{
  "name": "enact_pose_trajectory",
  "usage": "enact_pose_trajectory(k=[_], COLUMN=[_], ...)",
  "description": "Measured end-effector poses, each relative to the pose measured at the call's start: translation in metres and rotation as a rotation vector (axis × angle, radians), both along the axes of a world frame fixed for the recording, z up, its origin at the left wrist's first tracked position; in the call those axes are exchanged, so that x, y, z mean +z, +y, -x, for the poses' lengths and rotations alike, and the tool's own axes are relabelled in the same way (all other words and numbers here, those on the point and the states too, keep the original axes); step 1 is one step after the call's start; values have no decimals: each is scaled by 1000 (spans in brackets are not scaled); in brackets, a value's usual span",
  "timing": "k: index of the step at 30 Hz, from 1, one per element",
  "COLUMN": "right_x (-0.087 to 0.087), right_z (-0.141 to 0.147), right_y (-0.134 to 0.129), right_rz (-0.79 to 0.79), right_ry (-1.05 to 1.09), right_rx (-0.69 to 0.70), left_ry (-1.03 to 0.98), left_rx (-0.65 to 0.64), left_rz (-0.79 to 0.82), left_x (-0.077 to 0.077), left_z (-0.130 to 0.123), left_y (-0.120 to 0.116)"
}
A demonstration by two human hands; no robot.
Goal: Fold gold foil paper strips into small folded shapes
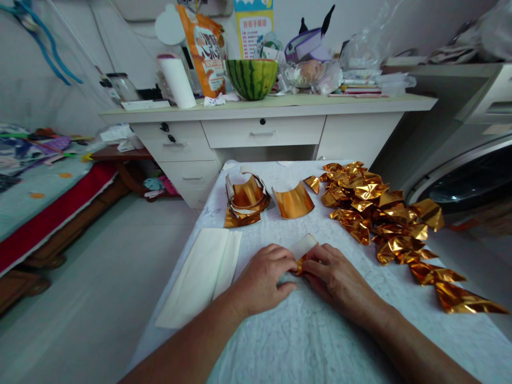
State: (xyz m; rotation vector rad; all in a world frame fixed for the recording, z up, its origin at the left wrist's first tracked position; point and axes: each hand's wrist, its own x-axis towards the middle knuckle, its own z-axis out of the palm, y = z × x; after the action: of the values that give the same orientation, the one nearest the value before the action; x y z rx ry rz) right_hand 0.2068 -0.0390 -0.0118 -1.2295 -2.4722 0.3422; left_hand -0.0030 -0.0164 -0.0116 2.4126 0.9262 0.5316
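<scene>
Between my two hands lies a small sheet of gold foil paper (304, 246), its pale back facing up and a strip of gold showing at the near edge. My left hand (266, 274) pinches its left side, thumb held apart from the fingers. On the right side, the fingers of my right hand (338, 272) close on the same sheet. Beyond it sit a curved gold foil sheet (295, 201) and a stack of curled gold sheets (246, 200). Folded gold foil pieces (372, 205) form a long heap to the right.
White paper sheets (204, 274) lie at the table's left. Behind the cloth-covered table (320, 341) stands a white desk (264, 130) with a cut watermelon (252, 80) and an orange snack bag (206, 56). A washing machine (472, 128) is at right, a bed (52, 197) at left.
</scene>
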Motion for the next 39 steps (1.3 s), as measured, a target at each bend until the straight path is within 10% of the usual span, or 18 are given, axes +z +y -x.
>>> enact_pose_trajectory(k=[39], right_x=[0], right_z=[3], right_y=[-1], right_rz=[75], right_ry=[-4], right_rx=[-49], left_ry=[-98], left_rx=[84], left_rz=[-93], left_x=[-11], left_z=[-7], left_y=[-8])
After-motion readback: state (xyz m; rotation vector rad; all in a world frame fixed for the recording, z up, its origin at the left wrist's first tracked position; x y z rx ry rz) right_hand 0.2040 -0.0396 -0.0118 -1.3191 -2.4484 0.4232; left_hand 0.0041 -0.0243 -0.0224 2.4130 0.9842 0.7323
